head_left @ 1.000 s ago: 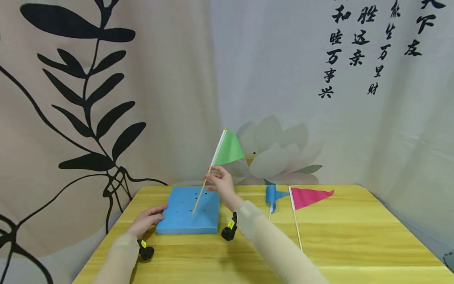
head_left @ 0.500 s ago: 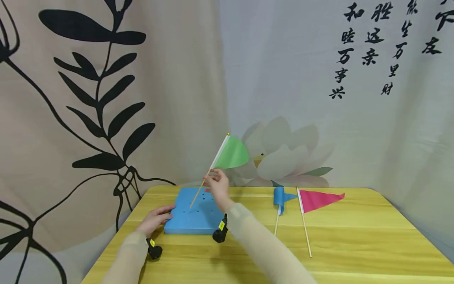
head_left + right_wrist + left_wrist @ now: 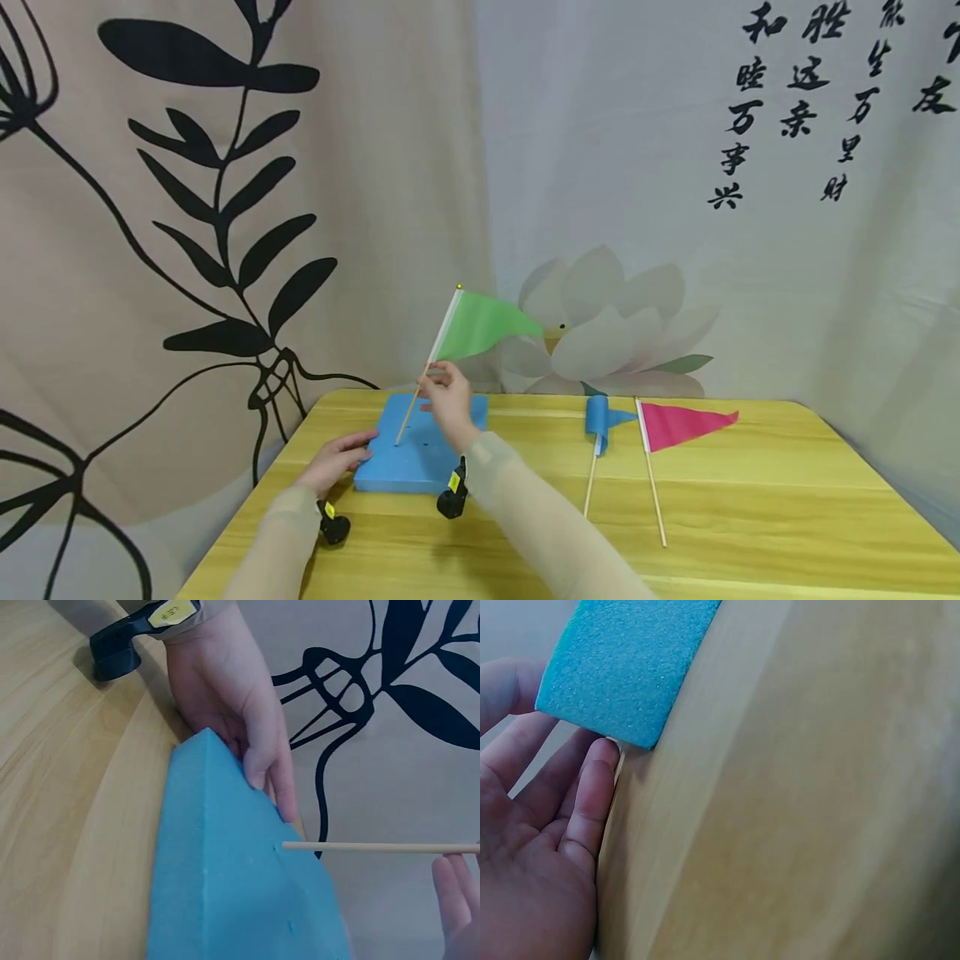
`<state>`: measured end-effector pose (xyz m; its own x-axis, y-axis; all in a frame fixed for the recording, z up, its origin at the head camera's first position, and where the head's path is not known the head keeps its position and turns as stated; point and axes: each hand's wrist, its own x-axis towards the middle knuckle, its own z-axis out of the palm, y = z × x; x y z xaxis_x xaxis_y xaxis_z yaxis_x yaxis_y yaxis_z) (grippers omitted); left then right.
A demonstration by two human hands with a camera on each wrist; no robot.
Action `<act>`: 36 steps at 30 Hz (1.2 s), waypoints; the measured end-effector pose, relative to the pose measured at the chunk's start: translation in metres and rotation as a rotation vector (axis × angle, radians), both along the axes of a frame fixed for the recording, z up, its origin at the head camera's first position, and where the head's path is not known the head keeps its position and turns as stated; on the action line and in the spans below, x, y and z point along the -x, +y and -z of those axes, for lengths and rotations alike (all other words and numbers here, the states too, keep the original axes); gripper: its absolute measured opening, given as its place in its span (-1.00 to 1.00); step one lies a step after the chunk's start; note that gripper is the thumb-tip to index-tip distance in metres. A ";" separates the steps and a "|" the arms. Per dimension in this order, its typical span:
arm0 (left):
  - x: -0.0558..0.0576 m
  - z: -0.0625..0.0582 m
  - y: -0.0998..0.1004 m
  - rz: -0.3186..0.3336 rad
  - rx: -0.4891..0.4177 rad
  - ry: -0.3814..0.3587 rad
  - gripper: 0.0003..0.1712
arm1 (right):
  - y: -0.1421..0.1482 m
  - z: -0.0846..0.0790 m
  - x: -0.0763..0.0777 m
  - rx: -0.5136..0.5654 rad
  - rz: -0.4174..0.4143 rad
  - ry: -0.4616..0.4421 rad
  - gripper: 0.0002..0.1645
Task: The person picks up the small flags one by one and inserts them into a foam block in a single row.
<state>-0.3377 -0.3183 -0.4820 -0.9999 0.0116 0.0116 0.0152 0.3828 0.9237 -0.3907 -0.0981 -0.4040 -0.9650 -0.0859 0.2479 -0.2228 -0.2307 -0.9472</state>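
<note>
In the head view, my right hand (image 3: 447,402) pinches the wooden stick of a green pennant flag (image 3: 480,327). The flag leans, its stick's lower end over the blue foam block (image 3: 408,477); in the right wrist view that stick (image 3: 375,847) ends close to a small hole, and whether it touches cannot be told. At the block's left side rests my left hand (image 3: 335,463), its fingers fairly relaxed against the edge. In the left wrist view, the left hand's fingers (image 3: 592,795) lie beside the corner of the foam block (image 3: 622,675).
On the wooden table (image 3: 750,508), right of the block, lie a blue flag (image 3: 597,421) with curled cloth and a pink pennant flag (image 3: 686,425). A printed curtain (image 3: 420,208) hangs behind the table. A small black camera (image 3: 453,500) sits at the right wrist.
The green flag and my right hand have moved left relative to the block, and the stick's lower end is nearer its left side. My left hand stays at the block's edge.
</note>
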 end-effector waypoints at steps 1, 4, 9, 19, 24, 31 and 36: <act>0.000 0.000 0.000 0.000 0.001 0.002 -0.45 | -0.001 0.002 0.001 -0.007 0.003 0.002 -0.79; 0.001 0.001 0.001 0.002 0.003 0.002 -0.45 | -0.004 0.004 0.001 -0.015 0.005 0.003 -0.79; 0.002 0.000 0.001 -0.010 0.001 -0.012 -0.44 | -0.005 0.005 0.001 -0.034 0.014 0.015 -0.79; 0.001 -0.001 0.003 -0.031 -0.003 -0.005 -0.46 | -0.008 0.008 0.000 -0.118 0.010 0.054 -0.81; -0.001 0.001 0.004 -0.031 -0.007 -0.014 -0.45 | -0.012 0.012 -0.005 -0.228 -0.018 0.074 -0.84; -0.002 -0.001 0.006 -0.032 0.000 -0.005 -0.45 | -0.014 0.012 -0.008 -0.227 -0.047 0.072 -0.87; -0.003 -0.002 0.005 -0.028 -0.001 -0.002 -0.45 | -0.010 0.014 -0.010 -0.212 -0.058 0.080 -0.78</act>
<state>-0.3349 -0.3130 -0.4799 -0.9998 -0.0163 0.0096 0.0026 0.3821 0.9241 -0.3811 -0.1083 -0.4183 -0.9348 -0.1993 0.2940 -0.2914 -0.0427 -0.9556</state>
